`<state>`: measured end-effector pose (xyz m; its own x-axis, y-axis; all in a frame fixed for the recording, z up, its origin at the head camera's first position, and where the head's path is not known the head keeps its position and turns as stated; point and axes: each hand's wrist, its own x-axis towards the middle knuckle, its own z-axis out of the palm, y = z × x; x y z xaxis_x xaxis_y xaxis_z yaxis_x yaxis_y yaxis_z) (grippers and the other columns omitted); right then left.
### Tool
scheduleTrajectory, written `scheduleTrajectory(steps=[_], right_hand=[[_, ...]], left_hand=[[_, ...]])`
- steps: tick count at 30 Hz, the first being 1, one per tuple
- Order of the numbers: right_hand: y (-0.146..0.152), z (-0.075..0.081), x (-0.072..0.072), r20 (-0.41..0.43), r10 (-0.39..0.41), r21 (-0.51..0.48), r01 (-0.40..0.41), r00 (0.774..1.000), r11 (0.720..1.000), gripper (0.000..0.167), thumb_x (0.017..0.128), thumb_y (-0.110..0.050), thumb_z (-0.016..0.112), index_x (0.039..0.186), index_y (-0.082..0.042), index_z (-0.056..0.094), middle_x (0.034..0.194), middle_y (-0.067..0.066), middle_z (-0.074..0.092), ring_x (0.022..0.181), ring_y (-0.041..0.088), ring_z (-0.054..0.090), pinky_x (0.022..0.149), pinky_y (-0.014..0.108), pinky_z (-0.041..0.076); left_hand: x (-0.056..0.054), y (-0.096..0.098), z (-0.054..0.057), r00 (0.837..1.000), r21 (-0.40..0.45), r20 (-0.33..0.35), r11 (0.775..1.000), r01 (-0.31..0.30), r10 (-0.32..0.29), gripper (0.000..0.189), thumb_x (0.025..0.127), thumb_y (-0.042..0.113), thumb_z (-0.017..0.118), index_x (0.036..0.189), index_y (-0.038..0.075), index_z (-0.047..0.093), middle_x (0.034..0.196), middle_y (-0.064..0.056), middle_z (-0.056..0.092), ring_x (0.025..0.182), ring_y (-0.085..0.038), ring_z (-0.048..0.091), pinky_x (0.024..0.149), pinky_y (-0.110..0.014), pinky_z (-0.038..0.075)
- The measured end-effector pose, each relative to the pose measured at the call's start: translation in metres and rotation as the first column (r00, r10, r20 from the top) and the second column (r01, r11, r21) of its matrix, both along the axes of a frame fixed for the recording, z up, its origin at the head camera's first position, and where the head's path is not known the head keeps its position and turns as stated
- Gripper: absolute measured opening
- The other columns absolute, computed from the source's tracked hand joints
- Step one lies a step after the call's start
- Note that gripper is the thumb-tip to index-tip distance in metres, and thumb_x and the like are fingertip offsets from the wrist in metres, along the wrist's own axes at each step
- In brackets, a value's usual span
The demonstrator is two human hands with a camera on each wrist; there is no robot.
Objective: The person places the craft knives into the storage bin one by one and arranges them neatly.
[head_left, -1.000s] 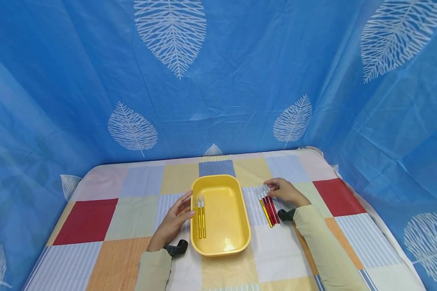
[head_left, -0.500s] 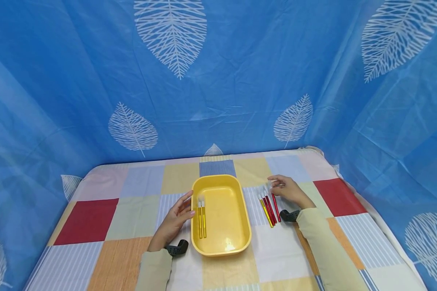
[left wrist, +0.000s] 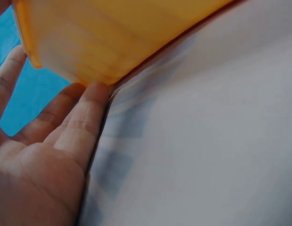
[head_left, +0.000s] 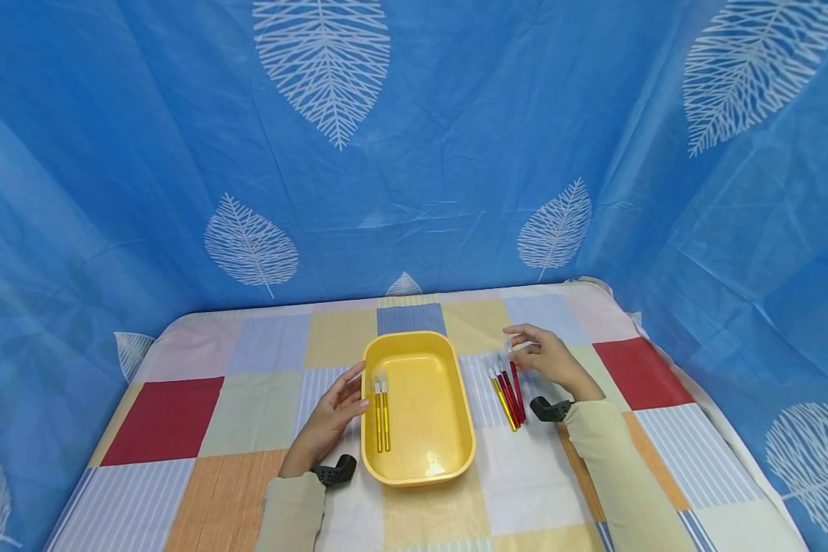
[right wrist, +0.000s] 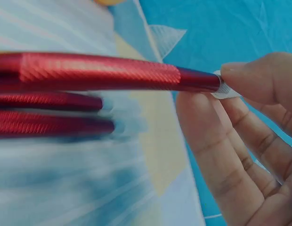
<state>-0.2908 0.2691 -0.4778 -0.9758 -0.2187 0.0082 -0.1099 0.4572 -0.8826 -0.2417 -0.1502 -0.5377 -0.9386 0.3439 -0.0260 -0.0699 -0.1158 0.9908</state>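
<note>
My right hand (head_left: 543, 356) pinches a red craft knife (right wrist: 113, 73) at its capped end, between thumb and fingertips. The knife slants over the patchwork cloth, its handle end close beside two more red craft knives (right wrist: 49, 123). Left of these lies a gold craft knife (head_left: 504, 405). My left hand (head_left: 326, 422) is at the left side of a yellow tray (head_left: 461, 399). Its fairly straight fingers (left wrist: 85, 117) touch the tray's outer wall, and its thumb overlaps the rim. Inside the tray, along its left side, two gold craft knives (head_left: 382, 418) with clear caps lie parallel.
A patchwork cloth (head_left: 248, 414) covers the table. Blue leaf-print curtains (head_left: 414, 176) hang behind it and along both sides. Each wrist wears a black camera mount; the right mount (head_left: 548, 409) sits just right of the knives.
My right hand has drawn one red craft knife away from the other red ones and raised its capped end, moving slightly up and right overall. The left hand and tray stay put.
</note>
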Motion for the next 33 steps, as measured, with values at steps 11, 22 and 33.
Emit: scheduleTrajectory(steps=[11,22,33], right_hand=[[-0.018,0.020,0.008,-0.049,0.088,-0.071,-0.091,0.995,0.993,0.049,0.101,0.005,0.068,0.147,0.014,0.054,0.129,0.035,0.061,0.100,0.034,0.074,0.082,0.038,0.066],[-0.035,0.027,0.012,-0.091,0.148,-0.136,-0.160,0.985,0.978,0.048,0.102,0.006,0.066,0.147,0.016,0.053,0.124,0.034,0.062,0.091,0.011,0.074,0.080,0.034,0.066],[-0.058,0.032,0.010,-0.076,0.168,-0.162,-0.178,0.983,0.970,0.050,0.101,0.004,0.069,0.148,0.013,0.054,0.121,0.031,0.064,0.090,0.014,0.074,0.080,0.035,0.066]], left_hand=[[0.001,-0.002,-0.002,1.000,0.013,-0.004,1.000,0.013,-0.013,0.080,0.102,-0.005,0.062,0.171,-0.001,0.022,0.172,-0.032,0.025,0.154,-0.049,0.036,0.108,-0.020,0.049],[-0.001,-0.005,-0.006,0.996,0.031,-0.050,0.997,0.071,-0.070,0.079,0.105,-0.001,0.060,0.172,0.001,0.018,0.173,-0.033,0.020,0.156,-0.052,0.031,0.111,-0.020,0.046],[-0.001,-0.002,-0.004,0.999,-0.007,-0.015,1.000,0.029,-0.030,0.077,0.106,0.002,0.062,0.172,0.006,0.024,0.174,-0.028,0.026,0.157,-0.045,0.035,0.116,-0.026,0.044]])
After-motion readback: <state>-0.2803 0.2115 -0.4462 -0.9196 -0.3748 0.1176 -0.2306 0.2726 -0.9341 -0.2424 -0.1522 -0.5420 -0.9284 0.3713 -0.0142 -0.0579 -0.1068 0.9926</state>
